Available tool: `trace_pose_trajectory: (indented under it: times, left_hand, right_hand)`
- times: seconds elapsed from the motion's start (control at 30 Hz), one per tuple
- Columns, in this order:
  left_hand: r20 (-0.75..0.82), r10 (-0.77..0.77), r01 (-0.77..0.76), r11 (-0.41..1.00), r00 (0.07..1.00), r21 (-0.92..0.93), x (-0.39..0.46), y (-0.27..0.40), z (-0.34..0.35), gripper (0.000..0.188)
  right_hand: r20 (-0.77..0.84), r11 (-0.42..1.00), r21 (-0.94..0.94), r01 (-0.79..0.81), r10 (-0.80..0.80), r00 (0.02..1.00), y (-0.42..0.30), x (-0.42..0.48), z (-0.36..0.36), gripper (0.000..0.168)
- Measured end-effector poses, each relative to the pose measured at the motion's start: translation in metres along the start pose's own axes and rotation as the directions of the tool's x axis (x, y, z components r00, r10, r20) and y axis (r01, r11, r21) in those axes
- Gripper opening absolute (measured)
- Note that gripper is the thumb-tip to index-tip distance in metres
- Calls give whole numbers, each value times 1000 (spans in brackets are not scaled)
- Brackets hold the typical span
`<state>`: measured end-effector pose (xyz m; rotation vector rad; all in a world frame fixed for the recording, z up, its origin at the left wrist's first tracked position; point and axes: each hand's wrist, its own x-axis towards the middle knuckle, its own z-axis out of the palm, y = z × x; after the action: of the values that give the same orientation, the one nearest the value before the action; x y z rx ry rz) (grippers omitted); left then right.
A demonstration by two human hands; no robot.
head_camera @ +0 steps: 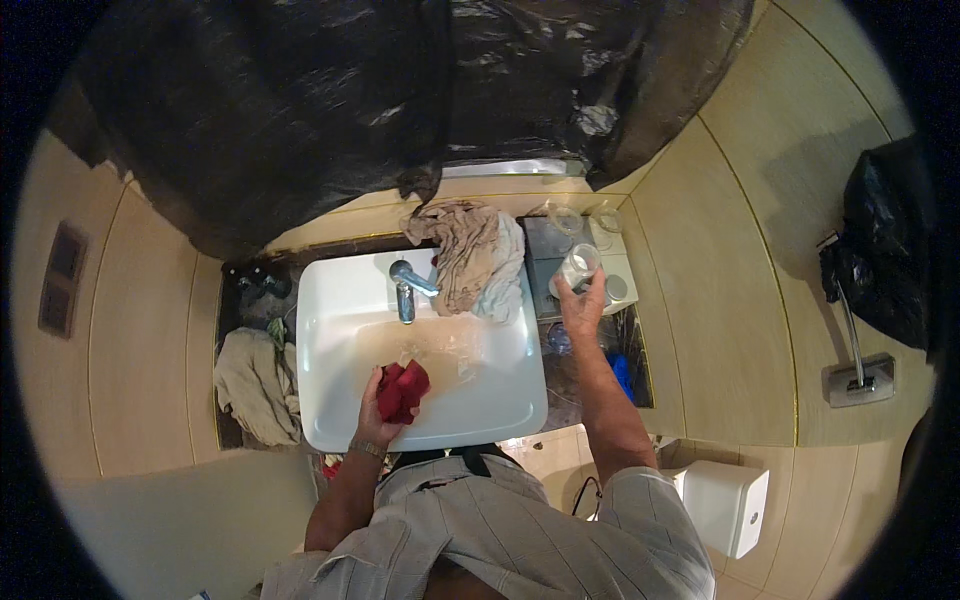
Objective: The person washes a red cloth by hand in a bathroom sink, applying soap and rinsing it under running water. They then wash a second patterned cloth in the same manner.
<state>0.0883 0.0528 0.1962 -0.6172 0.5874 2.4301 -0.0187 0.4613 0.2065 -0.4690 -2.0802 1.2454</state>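
Observation:
Over the near part of a white washbasin [330, 405], my left hand [379, 412] grips a bunched red cloth [403, 390]. Cloudy brownish water [435, 349] lies in the bowl below it. My right hand [581, 304] is out to the right of the basin, its fingers around a clear jar [581, 262] with something white inside. This jar is above a grey and white box [547, 244] on the counter. A chrome tap [406, 289] stands at the back of the basin, its lever turned to the right.
Wet beige and pale cloths [465, 255] drape over the basin's back right rim. A beige cloth [255, 386] lies on the left counter. Glass vessels [564, 220] and a lidded jar [616, 288] stand at right. Black plastic sheeting [300, 112] hangs behind; a black bag [889, 247] hangs at right.

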Motion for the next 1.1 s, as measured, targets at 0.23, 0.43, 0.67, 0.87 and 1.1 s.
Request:
trace_pose_trajectory:
  times: [0.23, 0.43, 0.67, 0.87, 1.1]
  left_hand:
    - [68, 20, -27, 993, 997, 111, 7, 12, 2, 42]
    - [79, -27, 13, 987, 997, 163, 19, 18, -2, 40]
    - [87, -107, 90, 979, 990, 183, 20, 21, -3, 42]
    - [190, -139, 81, 956, 972, 282, 15, 31, -2, 45]
    - [240, -140, 61, 949, 961, 310, 17, 41, -3, 43]
  right_hand:
    - [210, 988, -64, 138, -122, 970, -51, -65, -11, 74]
    - [566, 966, -55, 253, -178, 805, -127, -133, -14, 70]
    - [686, 952, -128, 279, -118, 718, -156, -178, -4, 72]
    - [734, 932, -189, 309, -75, 675, -166, -189, 0, 72]
    - [764, 871, -218, 440, -128, 632, -182, -191, 9, 74]
